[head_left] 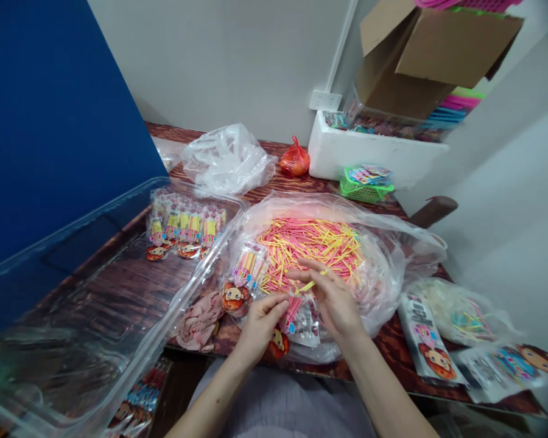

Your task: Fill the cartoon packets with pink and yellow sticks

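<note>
My left hand (261, 325) pinches the top edge of a printed clear packet (305, 322), which has pink sticks in it and a cartoon face at its lower end. My right hand (338, 304) is just to the right, with a few thin yellow sticks (309, 285) between thumb and fingers near the packet's mouth. Behind both hands lies a large clear plastic bag (274, 210), spread wide around a heap of pink and yellow sticks (310, 243). Filled packets (245, 267) rest on the left side of that bag.
At left a clear plastic tub (164, 319) holds rows of filled packets (189, 225). A pinkish cloth (198, 322) lies beside it. Flat printed packets (432, 347) are at right. Behind stand a green basket (368, 190), a white foam box (324, 152) and a red bag (295, 161).
</note>
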Motion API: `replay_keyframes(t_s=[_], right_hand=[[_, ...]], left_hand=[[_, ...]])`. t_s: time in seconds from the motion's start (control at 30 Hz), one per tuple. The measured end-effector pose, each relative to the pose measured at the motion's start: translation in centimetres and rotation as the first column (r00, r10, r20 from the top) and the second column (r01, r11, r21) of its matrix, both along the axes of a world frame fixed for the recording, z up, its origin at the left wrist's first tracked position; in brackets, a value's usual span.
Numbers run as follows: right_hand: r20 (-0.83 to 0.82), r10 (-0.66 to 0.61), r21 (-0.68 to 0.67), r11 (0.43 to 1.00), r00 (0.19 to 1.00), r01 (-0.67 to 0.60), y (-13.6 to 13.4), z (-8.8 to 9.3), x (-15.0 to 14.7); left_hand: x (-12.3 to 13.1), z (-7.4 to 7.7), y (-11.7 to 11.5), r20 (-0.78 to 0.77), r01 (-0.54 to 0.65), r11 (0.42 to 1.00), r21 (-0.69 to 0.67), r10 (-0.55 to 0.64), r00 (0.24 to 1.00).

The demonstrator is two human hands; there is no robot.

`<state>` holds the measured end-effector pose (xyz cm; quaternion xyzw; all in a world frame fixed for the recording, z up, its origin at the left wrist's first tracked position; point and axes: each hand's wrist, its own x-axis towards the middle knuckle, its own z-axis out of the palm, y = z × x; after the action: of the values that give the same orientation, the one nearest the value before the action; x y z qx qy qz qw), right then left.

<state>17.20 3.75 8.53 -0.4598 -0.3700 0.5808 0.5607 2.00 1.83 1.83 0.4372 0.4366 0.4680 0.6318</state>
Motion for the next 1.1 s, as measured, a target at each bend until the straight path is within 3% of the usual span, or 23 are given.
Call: replay_keyframes(t_s=[0.1, 0.33, 0.4, 0.47, 0.57, 0.67, 0.73, 0.93, 1.1], right_hand=[[0.132, 0.147, -0.037, 0.989, 0.980, -0.143, -0.4, 0.5, -0.5], [0.216, 0.200, -0.027, 0.980, 0.956, -0.199, -0.7, 0.6, -0.8], [0.199, 0.161, 0.005, 0.986, 0.967, -0.165, -0.6, 0.7, -1.0], [0.185, 0.031, 0.079, 0.996, 0.982, -0.046, -0.6, 0.8, -1.3], [0.277, -0.111, 0.188, 0.980, 0.954, 0.059, -0.8, 0.7, -1.8], [0.387, -0.059, 0.199, 0.980, 0.920, -0.021, -0.8, 0.4, -2.1], [0.357, -0.025, 0.177, 0.983, 0.934, -0.041, -0.7, 0.1, -2.2], [0.152, -0.079, 0.159, 0.986, 0.985, 0.055, 0.0, 0.3, -2.2], [0.188, -0.079, 0.195, 0.980, 0.979, 0.042, -0.1, 0.3, -1.7]], left_hand=[[0.0, 0.1, 0.0, -0.040, 0.005, 0.998, 0.055, -0.003, 0.999], [-0.4, 0.2, 0.1, -0.024, -0.039, 0.997, 0.065, 0.040, 0.999], [-0.5, 0.3, 0.1, -0.030, -0.053, 0.997, 0.051, 0.055, 0.998], [-0.5, 0.3, 0.1, -0.026, -0.066, 0.997, 0.041, 0.067, 0.997], [-0.5, 0.5, 0.1, -0.006, -0.089, 0.996, 0.031, 0.090, 0.996], [-0.7, 0.8, 0.2, 0.001, -0.102, 0.994, 0.039, 0.102, 0.995], [-0.9, 1.1, 0.3, -0.016, -0.105, 0.993, 0.060, 0.106, 0.994], [-1.5, 1.8, 0.3, -0.049, -0.090, 0.991, 0.094, 0.095, 0.994], [-1.5, 2.0, 0.2, -0.044, -0.079, 0.994, 0.073, 0.082, 0.996]])
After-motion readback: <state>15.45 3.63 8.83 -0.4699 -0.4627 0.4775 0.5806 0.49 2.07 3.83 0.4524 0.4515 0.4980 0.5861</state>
